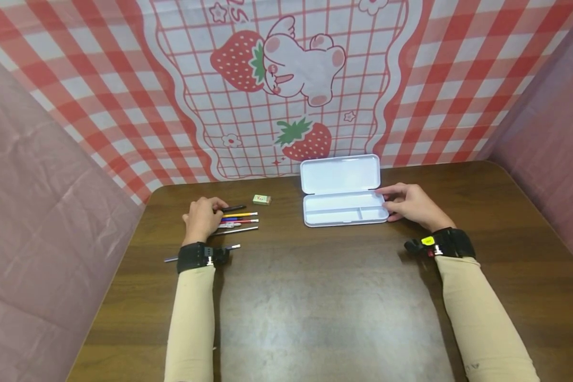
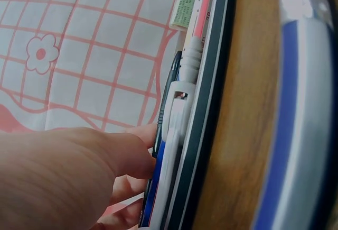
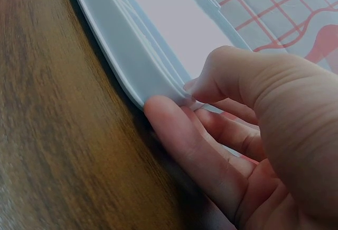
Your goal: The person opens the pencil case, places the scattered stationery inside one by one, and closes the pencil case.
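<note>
In the head view my left hand (image 1: 202, 218) is at the left of the table, over a row of pens and pencils. Its thumb and fingers pinch a black pen (image 1: 235, 208) at the row's far side. Nearer me in that row lie a yellow pencil (image 1: 246, 214), a red pencil (image 1: 249, 221), a white pen (image 1: 229, 225) and a thin dark strip (image 1: 241, 231). A white pencil case (image 1: 331, 202) lies with its lid (image 1: 340, 174) raised against the backdrop. My right hand (image 1: 413, 206) grips the case's right end, its thumb (image 3: 171, 121) against the outer wall.
A small boxed eraser (image 1: 261, 200) sits between the pencils and the case. Another pencil (image 1: 234, 246) lies beneath my left wrist. Behind the table hangs a red checked cloth (image 1: 420, 79), with pinkish cloth at both sides. The case's tray has divided compartments.
</note>
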`<state>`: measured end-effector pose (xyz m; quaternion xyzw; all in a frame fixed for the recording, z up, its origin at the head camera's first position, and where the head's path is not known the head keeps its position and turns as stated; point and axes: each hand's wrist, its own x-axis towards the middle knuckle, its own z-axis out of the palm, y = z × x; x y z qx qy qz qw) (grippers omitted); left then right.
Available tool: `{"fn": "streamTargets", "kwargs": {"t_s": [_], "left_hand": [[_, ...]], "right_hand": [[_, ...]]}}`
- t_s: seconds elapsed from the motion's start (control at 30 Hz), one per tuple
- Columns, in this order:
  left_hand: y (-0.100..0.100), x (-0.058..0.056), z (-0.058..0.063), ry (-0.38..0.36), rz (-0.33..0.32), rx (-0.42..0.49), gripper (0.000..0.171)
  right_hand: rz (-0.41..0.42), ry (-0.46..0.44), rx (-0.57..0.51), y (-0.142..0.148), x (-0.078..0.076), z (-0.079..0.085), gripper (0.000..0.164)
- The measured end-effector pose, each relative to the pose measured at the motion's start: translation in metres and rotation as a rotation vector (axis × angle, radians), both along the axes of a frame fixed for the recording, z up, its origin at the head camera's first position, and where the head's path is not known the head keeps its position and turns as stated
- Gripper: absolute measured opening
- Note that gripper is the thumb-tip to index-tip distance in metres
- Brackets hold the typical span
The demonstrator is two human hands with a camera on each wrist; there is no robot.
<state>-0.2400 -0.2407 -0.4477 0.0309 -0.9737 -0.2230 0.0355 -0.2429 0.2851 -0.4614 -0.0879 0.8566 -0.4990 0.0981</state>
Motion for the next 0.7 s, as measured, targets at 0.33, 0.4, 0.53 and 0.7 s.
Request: {"fn": "streamTargets", "kwargs": {"t_s": [0.33, 0.4, 0.53, 0.7], "left_hand": [[0.0005, 0.0, -0.0004, -0.019, 0.028, -0.005, 0.018], [0.0004, 0.0003, -0.0004, -0.021, 0.024, -0.004, 0.017], [0.0001, 0.0002, -0.0003, -0.016, 0.011, -0.006, 0.018], [-0.0004, -0.0005, -0.0007, -0.012, -0.006, -0.014, 0.021]], "right_hand": [[-0.002, -0.008, 0.018, -0.0009, -0.0011, -0.0002, 0.041], [-0.002, -0.009, 0.014, -0.0009, -0.0012, -0.0004, 0.041], [-0.012, -0.02, 0.004, -0.0008, -0.0008, 0.0004, 0.041], [-0.008, -0.02, -0.003, -0.0003, -0.0004, 0.0009, 0.041]]}}
